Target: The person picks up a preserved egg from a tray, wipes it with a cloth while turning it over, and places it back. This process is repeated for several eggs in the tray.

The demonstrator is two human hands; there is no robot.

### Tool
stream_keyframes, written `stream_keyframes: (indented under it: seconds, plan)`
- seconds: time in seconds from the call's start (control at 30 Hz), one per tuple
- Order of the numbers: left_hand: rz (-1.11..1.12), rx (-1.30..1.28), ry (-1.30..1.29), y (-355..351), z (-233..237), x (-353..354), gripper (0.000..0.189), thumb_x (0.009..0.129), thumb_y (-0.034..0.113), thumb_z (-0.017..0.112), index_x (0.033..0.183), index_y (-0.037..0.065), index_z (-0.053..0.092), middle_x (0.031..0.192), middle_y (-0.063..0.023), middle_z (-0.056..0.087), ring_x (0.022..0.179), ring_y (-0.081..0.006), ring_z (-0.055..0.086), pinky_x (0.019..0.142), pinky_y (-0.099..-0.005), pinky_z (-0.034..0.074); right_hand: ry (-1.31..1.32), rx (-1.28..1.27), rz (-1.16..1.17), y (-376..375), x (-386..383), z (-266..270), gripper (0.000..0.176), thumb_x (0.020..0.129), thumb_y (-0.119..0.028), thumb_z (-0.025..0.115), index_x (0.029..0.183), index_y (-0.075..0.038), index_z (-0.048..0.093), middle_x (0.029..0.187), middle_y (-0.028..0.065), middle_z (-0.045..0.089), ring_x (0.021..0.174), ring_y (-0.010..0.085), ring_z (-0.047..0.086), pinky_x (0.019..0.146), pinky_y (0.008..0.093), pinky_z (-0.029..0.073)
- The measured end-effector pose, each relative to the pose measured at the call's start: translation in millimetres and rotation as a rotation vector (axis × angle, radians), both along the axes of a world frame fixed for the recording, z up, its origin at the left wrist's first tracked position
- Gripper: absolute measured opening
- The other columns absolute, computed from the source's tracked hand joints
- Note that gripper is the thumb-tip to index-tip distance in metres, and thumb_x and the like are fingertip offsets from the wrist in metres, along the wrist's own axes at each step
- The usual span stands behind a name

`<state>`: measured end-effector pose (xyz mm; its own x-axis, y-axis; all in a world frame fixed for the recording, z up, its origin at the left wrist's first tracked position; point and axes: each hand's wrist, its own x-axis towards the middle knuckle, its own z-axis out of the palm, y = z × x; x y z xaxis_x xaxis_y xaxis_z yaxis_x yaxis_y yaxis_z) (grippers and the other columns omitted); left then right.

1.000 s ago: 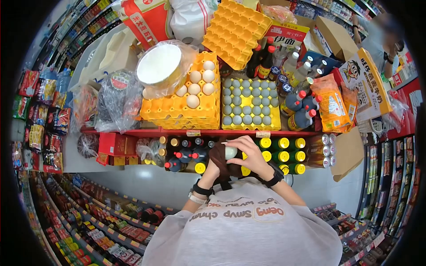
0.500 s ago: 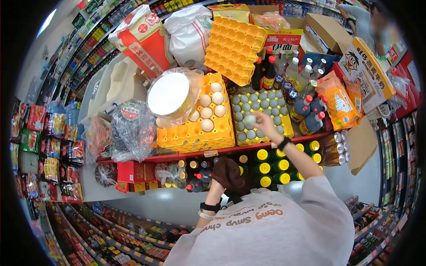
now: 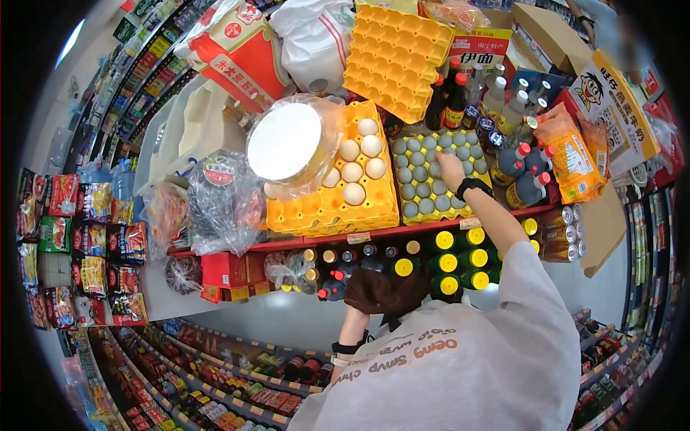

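Note:
My right hand [image 3: 451, 171] reaches into a yellow tray of pale blue-green eggs [image 3: 425, 206]; its fingertips point down among the eggs, and whether they grip one is hidden. My left hand is covered by a dark brown cloth or bag [image 3: 384, 290] below the shelf edge, with only the left wrist showing. Left of the green eggs stands a stack of yellow trays [image 3: 327, 219] with several pale brown eggs [image 3: 352, 172] on top. A white round lid in clear plastic [image 3: 284, 141] rests on that stack.
Behind the eggs leans an empty yellow egg tray [image 3: 394, 61]. Glass bottles [image 3: 494, 97], dark sauce bottles [image 3: 454, 108] and orange packets [image 3: 571, 154] stand at the right. Yellow-capped bottles [image 3: 447, 262] line the lower shelf. A black bag [image 3: 223, 197] lies at the left.
The view has shifted, moving the shelf up and right. My right hand, which held a pale egg above the tray's front, has moved farther back and down among the eggs.

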<state>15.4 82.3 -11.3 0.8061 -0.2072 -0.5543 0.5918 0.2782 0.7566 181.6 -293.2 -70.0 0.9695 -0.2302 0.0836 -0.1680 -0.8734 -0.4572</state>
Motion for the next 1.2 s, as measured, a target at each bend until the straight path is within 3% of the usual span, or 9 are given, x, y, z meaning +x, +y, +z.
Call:
stream_keyframes:
  seconds: [0.17, 0.23, 0.37, 0.57, 0.83, 1.0, 1.07, 1.17, 1.2]
  plan:
    - [0.025, -0.038, 0.055, 4.3, -7.1, 0.6, 0.029, 0.094, 0.031, 0.044, 0.112, 0.010, 0.050, 0.107, -0.0019, 0.057, 0.100, -0.0166, 0.054, 0.087, -0.0324, 0.045, 0.043, -0.093, 0.102, -3.0, 0.8, -5.4, 0.027, 0.064, 0.001, 0.067, 0.089, -0.003, 0.057, 0.081, 0.0172, 0.061, 0.081, 0.0365, 0.059, 0.069, 0.0428, 0.048]
    - [-0.074, -0.109, -0.020, 4.9, -1.6, 3.1, 0.033, 0.094, 0.032, 0.044, 0.119, 0.010, 0.046, 0.115, -0.0039, 0.054, 0.106, -0.0173, 0.053, 0.090, -0.0326, 0.043, -0.028, -0.271, 0.156, 0.7, -0.2, -16.7, 0.007, 0.073, -0.001, 0.055, 0.078, -0.004, 0.059, 0.072, 0.0162, 0.062, 0.072, 0.0312, 0.063, 0.061, 0.0405, 0.051]
    - [0.062, -0.102, 0.072, 20.5, -48.5, -2.4, 0.031, 0.092, 0.026, 0.048, 0.119, 0.009, 0.047, 0.113, -0.0045, 0.055, 0.102, -0.0169, 0.054, 0.087, -0.0311, 0.045, 0.011, -0.181, 0.157, 4.3, -9.1, -15.9, 0.014, 0.073, -0.007, 0.061, 0.087, -0.003, 0.062, 0.084, 0.0147, 0.060, 0.081, 0.0304, 0.060, 0.068, 0.0395, 0.049]
    - [0.043, -0.115, 0.059, 0.1, -15.5, -2.0, 0.032, 0.093, 0.026, 0.046, 0.120, 0.009, 0.047, 0.115, -0.0047, 0.054, 0.103, -0.0171, 0.054, 0.088, -0.0311, 0.045, -0.202, -0.068, 0.176, 22.1, -1.9, 0.4, 0.024, 0.068, -0.016, 0.071, 0.090, -0.010, 0.064, 0.093, 0.0101, 0.054, 0.094, 0.0276, 0.054, 0.074, 0.0393, 0.047]
    - [0.087, -0.132, 0.060, -3.7, -4.8, -7.3, 0.033, 0.094, 0.027, 0.045, 0.121, 0.009, 0.046, 0.116, -0.0049, 0.053, 0.104, -0.0173, 0.054, 0.089, -0.0311, 0.045, -0.070, -0.039, 0.190, 32.6, 8.5, -12.0, 0.029, 0.064, -0.008, 0.072, 0.092, -0.011, 0.064, 0.099, 0.0093, 0.054, 0.100, 0.0280, 0.051, 0.085, 0.0398, 0.040]
    - [0.108, -0.216, 0.063, -25.6, 9.9, -5.7, 0.033, 0.095, 0.027, 0.044, 0.122, 0.008, 0.045, 0.117, -0.0050, 0.053, 0.105, -0.0174, 0.054, 0.089, -0.0311, 0.044, -0.300, 0.205, 0.120, 27.4, -5.5, -3.1, 0.036, 0.069, -0.004, 0.069, 0.103, -0.005, 0.057, 0.099, 0.0112, 0.056, 0.093, 0.0300, 0.055, 0.077, 0.0392, 0.045]
    - [0.130, -0.264, 0.065, -38.5, 13.3, -2.3, 0.033, 0.095, 0.027, 0.044, 0.122, 0.008, 0.045, 0.118, -0.0050, 0.053, 0.105, -0.0174, 0.054, 0.090, -0.0311, 0.044, -0.284, 0.755, 0.082, 32.5, -25.1, 15.0, 0.031, 0.074, 0.001, 0.064, 0.103, -0.003, 0.055, 0.101, 0.0109, 0.058, 0.089, 0.0250, 0.058, 0.073, 0.0336, 0.047]
    - [-0.160, -0.353, -0.061, -57.3, 16.4, 17.9, 0.041, 0.090, 0.020, 0.052, 0.127, 0.008, 0.042, 0.121, -0.0057, 0.052, 0.108, -0.0174, 0.052, 0.090, -0.0313, 0.044, -0.178, 1.153, 0.215, 58.9, -80.6, 43.9, 0.032, 0.081, 0.004, 0.056, 0.112, -0.002, 0.052, 0.109, 0.0052, 0.058, 0.098, 0.0137, 0.056, 0.084, 0.0297, 0.046]
    - [-0.352, -0.119, -0.353, -68.8, 26.7, 21.6, 0.038, 0.090, 0.019, 0.052, 0.126, 0.008, 0.042, 0.120, -0.0052, 0.051, 0.106, -0.0167, 0.053, 0.089, -0.0302, 0.044, -0.150, 1.276, 0.289, 72.8, -100.4, 66.7, 0.033, 0.082, 0.004, 0.054, 0.114, -0.002, 0.050, 0.113, 0.0057, 0.056, 0.101, 0.0142, 0.055, 0.088, 0.0299, 0.044]
